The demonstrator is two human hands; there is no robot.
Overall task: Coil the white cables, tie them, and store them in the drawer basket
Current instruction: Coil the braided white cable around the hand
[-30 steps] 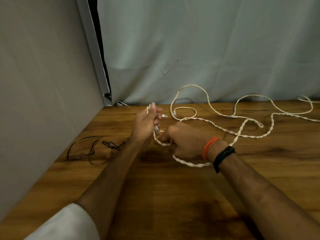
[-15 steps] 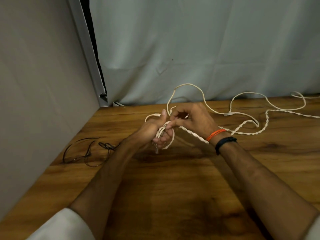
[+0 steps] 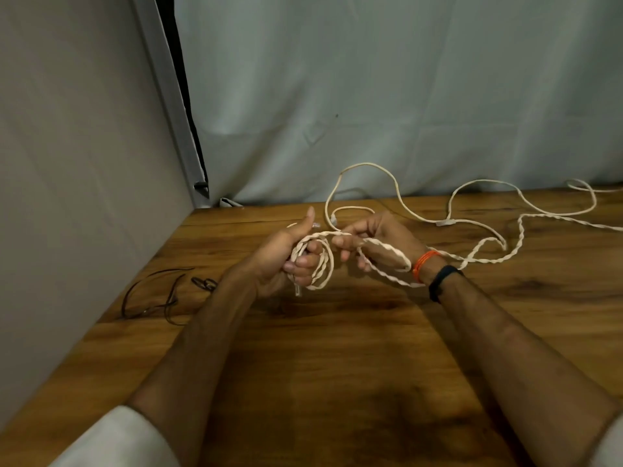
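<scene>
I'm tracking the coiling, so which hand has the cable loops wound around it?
The left hand: white cable loops wrap its fingers, while the right hand only pinches the strand.

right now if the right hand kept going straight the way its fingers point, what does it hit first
The right hand points left toward the left hand, so it would likely first meet the coil of white cable held there. Depth is hard to judge from one view.

A wooden desk (image 3: 337,365) with dark grain runs back to a creased pale grey curtain (image 3: 387,96) along its far edge, while a plain beige panel (image 3: 67,163) closes its left edge.
</scene>
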